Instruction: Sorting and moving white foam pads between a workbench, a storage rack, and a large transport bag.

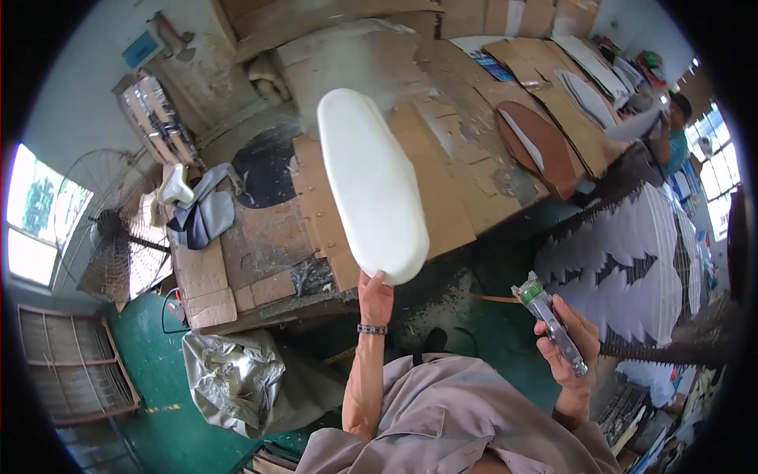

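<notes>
A long, smooth white foam pad (pixel 371 186), wider toward its near end, is held over the cardboard-covered workbench. My left hand (pixel 376 300) grips its near end, with the thumb on the upper face and the other fingers partly hidden beneath. Off to the right and apart from the pad, my right hand (pixel 575 344) is wrapped around a silver spray gun (pixel 555 328) with a green ring near its head. That head points up and to the left. A pale haze hangs over the bench beyond the pad's far end.
Brown cardboard (pixel 450 174) covers much of the bench. Brown and white cut pieces (pixel 537 150) lie at right, grey fabric (pixel 209 209) at left. A fan (pixel 106 225) stands far left; a spiked rack (pixel 632 268) holds grey pieces at right. Another person (pixel 675 130) is at far right.
</notes>
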### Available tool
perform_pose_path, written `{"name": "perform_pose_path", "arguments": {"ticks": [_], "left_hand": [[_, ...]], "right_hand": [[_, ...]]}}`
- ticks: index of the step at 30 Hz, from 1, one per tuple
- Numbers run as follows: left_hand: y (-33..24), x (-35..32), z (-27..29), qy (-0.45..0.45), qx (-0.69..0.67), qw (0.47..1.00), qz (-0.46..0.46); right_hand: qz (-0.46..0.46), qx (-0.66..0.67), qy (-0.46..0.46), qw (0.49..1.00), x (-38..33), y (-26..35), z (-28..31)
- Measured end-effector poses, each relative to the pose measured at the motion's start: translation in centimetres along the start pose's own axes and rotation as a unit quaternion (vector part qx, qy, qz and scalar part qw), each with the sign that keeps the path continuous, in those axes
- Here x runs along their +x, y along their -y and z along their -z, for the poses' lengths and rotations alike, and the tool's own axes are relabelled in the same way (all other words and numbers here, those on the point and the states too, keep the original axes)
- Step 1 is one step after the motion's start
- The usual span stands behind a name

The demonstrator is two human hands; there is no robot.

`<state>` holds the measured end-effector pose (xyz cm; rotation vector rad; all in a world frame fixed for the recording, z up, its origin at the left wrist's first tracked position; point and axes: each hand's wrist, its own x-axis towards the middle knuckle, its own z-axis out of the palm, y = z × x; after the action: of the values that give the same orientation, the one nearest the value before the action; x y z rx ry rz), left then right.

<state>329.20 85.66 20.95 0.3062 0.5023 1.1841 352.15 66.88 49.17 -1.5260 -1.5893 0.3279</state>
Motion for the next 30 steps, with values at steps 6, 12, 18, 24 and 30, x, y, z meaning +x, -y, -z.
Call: {"name": "perform_pose_path", "arguments": {"ticks": [6, 12, 18, 24, 30], "left_hand": [[-4.7, -3.0, -3.2, 0.004, -0.092, 0.995, -0.047], [-9.6, -2.0, 1.5, -0.044, -0.072, 0.985, -0.149], [-19.2, 2.9, 11.3, -0.073, 0.007, 0.954, -0.291], [-35.9, 10.8, 26.0, -0.109, -0.024, 0.942, -0.316], [-39.4, 17.2, 29.8, -0.311, 0.088, 0.897, -0.301]], "right_hand": [[-0.037, 0.028, -0.003, 0.999, 0.4, -0.7, -2.2], [-0.059, 0.048, 0.046, 0.996, 2.1, -0.8, -6.3], [-0.072, 0.047, 0.054, 0.995, 3.7, -0.4, -8.8], [-0.087, 0.066, 0.094, 0.99, 4.5, -0.1, -10.1], [-0.06, 0.034, 0.081, 0.994, 5.2, 0.2, -10.6]]}}
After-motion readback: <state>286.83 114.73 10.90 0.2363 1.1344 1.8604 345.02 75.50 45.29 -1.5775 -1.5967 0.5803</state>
